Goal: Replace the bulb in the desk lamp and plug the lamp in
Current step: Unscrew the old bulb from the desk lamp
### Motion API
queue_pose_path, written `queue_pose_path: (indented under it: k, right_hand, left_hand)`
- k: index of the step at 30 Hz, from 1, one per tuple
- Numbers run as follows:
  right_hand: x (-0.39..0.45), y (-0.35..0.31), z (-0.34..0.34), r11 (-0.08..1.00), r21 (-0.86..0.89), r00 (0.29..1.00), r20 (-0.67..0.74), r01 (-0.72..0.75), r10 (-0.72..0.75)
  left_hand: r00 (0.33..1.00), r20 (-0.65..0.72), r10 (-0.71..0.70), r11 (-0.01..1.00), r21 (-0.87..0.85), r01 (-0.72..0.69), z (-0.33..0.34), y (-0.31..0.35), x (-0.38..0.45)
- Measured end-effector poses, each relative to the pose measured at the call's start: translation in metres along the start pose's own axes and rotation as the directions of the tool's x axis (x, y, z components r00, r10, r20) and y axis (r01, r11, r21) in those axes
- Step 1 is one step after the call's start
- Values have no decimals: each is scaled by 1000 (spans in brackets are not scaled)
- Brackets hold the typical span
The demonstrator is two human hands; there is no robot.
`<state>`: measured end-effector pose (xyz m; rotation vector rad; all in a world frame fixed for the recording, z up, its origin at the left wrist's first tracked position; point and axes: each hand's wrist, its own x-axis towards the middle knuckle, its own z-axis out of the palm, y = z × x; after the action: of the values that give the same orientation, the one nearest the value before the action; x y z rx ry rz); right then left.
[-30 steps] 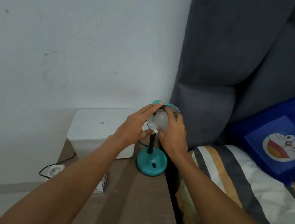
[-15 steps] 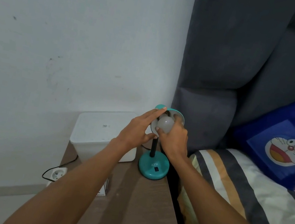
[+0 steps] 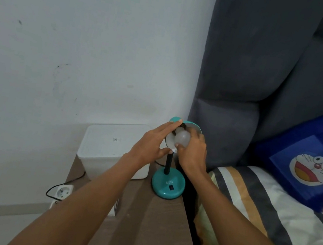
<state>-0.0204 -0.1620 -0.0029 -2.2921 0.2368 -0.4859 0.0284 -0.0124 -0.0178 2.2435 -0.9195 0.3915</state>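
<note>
The bulb (image 3: 182,140) sits inside the teal shade (image 3: 195,126) of the desk lamp, at the shade's mouth and facing the camera. The right hand (image 3: 193,152) is curled around it, fingers closed on the glass from the right and below. The hold suits turning the bulb in its socket; whether it is going in or coming out cannot be told. The left hand (image 3: 153,142) lies flat against the shade's left rim, fingers extended and thumb tucked beneath, gripping nothing fully. It appears to brace the shade so the lamp does not twist.

The lamp's base (image 3: 167,185) stands close to the right edge of the wooden bedside table (image 3: 150,231), just beside the bed (image 3: 269,215). A hard sideways push could tip it over that edge. A white box (image 3: 112,148) occupies the rear left of the table, near the base. Open room lies forward along the tabletop.

A white socket strip (image 3: 62,191) with a black cord lies on the floor to the left, against the wall. The lamp's own plug is not visible, so plugging in looks not yet done.
</note>
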Motion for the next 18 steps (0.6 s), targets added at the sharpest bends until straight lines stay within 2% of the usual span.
queue_pose_path:
  k: [3,7,14,18]
  right_hand:
    - [-3,1,1,999,-25,1000,2,28,-28]
    - [-4,0,2,999,30,999,-34,-29,30]
    - [-2,-6,0,999,-47,1000,-3,-1,1]
    - [-3,-8,-1,998,18,998,22,-61,61]
  left_hand:
    - [1000,6,-3,1000,12,3,0,2,0]
    - [1000,13,-3,1000,15,2,0,1,0]
    - [1000,15,3,1000,13,-3,-1,2,0]
    - [1000,8,6,1000,6,-6,0,2,0]
